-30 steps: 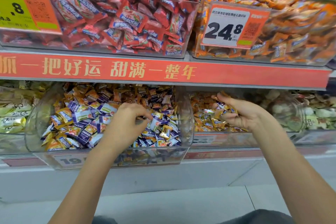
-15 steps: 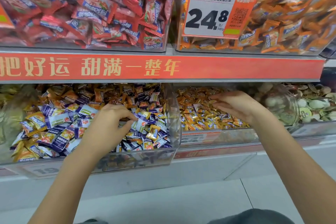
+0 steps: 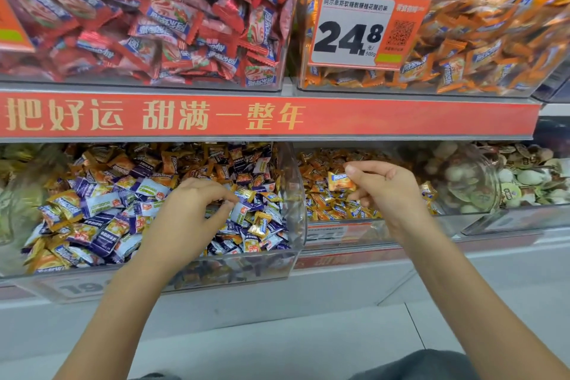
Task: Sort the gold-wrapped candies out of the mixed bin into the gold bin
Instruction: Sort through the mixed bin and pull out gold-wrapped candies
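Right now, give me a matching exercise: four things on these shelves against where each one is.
1. left hand
2. right hand
3. price tag
4. red candies

a. upper left bin
b. over the gold bin, holding a gold candy
c. front of the upper right bin
d. in the mixed bin

Pairs: 1-d, 2-b, 3-c, 4-a

The mixed bin, a clear plastic scoop-fronted tub on the lower shelf, is heaped with small pillow-shaped candies in gold, purple and pale blue-white wrappers. Just to its right stands the gold bin, a similar clear tub filled with gold-and-orange wrapped candies. One gold-wrapped candy, with a blue label on it, is held above the gold bin's pile. Another gold candy lies on the mixed heap near its right wall.
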Available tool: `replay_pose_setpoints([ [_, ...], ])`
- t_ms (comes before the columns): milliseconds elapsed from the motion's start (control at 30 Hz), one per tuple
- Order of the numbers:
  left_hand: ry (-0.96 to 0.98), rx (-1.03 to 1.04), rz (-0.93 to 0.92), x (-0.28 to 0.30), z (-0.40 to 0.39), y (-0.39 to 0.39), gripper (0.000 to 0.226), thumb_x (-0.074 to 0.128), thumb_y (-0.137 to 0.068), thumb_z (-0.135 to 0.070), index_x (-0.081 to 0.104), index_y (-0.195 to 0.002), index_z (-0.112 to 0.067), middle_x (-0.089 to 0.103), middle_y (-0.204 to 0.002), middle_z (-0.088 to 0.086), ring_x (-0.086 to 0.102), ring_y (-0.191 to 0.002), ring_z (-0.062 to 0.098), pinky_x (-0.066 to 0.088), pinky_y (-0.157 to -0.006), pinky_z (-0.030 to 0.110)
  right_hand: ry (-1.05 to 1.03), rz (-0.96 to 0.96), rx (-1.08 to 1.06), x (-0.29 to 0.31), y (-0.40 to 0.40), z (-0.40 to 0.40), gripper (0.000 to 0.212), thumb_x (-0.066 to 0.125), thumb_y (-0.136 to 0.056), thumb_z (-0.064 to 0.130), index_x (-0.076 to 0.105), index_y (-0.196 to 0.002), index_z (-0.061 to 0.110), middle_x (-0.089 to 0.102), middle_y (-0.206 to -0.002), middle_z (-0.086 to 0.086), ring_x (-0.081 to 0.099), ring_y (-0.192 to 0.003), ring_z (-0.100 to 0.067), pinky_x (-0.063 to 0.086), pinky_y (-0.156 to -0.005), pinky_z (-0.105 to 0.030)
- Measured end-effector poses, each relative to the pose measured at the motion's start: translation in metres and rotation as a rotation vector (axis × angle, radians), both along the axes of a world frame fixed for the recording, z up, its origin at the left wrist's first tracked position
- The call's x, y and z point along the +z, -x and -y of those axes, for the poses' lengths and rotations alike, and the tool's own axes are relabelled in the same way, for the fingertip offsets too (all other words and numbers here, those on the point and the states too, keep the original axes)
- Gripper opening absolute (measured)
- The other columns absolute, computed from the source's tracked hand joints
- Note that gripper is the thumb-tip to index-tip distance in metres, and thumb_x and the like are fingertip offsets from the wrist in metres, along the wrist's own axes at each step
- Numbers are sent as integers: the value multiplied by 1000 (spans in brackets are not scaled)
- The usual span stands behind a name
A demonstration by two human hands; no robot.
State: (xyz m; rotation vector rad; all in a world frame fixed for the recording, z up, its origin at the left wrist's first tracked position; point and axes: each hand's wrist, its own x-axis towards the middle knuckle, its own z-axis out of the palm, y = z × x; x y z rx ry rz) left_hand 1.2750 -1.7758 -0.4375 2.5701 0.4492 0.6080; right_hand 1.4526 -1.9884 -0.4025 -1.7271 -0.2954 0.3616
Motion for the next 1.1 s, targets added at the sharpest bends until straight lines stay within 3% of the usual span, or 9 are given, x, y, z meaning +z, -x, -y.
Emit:
replay_pose_setpoints([
  [100, 337, -36, 160, 21, 30, 2, 24, 65, -80, -35, 68, -103, -31, 67, -90, -23, 59, -91, -6, 45, -81, 10, -129, 122, 31, 8, 53, -15, 7, 68, -85, 11, 70, -91, 8, 71, -65, -2, 63, -52, -10, 51, -49, -19],
  [167, 583, -63, 255, 31, 48, 2, 23, 69, -75, -27, 70, -98, -29, 71, -86, -17, 65, -82, -2, 50, -73, 10, -212, 174, 111, 7, 84, -33, 3, 68, -85, 8, 69, -88, 9, 72, -69, -2, 67, -57, -12, 54, -52, -22],
  [367, 806, 45, 274, 27, 43, 4, 17, 74, -70, -10, 72, -82, -22, 74, -73, -5, 70, -66, 11, 54, -55, 15, -249, 179, 229, -7, 95, -52, 7, 68, -86, 8, 71, -93, 10, 74, -81, -5, 71, -74, -15, 59, -67, -27],
  [533, 766, 0, 117, 15, 43, 0, 20, 71, -79, -11, 71, -96, -23, 74, -78, -1, 69, -74, 14, 54, -66, 15, -210, 265, -80, -14, 57, -11, 15, 67, -85, 3, 72, -85, 17, 73, -76, 0, 70, -69, -15, 57, -65, -27],
  [633, 709, 24, 96, 10, 42, -4, 18, 70, -82, -12, 71, -95, -24, 72, -78, -3, 67, -73, 14, 54, -70, 15, 74, 386, -238, -19, 6, 15, 11, 69, -85, 11, 71, -82, 22, 71, -75, 9, 67, -71, -7, 51, -67, -26],
  [733, 631, 37, 80, 8, 44, -10, 14, 69, -83, -10, 72, -87, -23, 71, -78, -9, 66, -70, 9, 54, -68, 16, 477, 487, -49, -30, -35, 11, 9, 69, -87, 21, 73, -95, 21, 69, -93, 10, 61, -71, -3, 44, -67, -20],
  [833, 594, 49, 76, 7, 46, -13, 15, 68, -83, -10, 72, -86, -24, 71, -77, -12, 65, -70, 7, 55, -68, 18, 662, 547, 277, -40, -61, -17, 35, 71, -85, 21, 65, -120, 19, 62, -124, 4, 56, -68, -5, 37, -53, -5],
  [967, 626, 66, 72, 6, 42, -13, 16, 67, -85, -9, 71, -85, -24, 72, -77, -9, 66, -70, 8, 54, -65, 16, 952, 477, 467, -48, -81, -45, 54, 76, -80, 25, 57, -129, 11, 57, -132, -10, 61, -105, -24, 51, -85, -29],
  [1100, 659, 65, 77, 7, 40, -13, 14, 67, -84, -9, 71, -85, -23, 73, -77, -4, 67, -70, 12, 54, -63, 17, 417, 183, 180, -43, -83, -31, 22, 71, -84, 13, 68, -103, 1, 66, -113, -17, 65, -89, -26, 58, -72, -26],
])
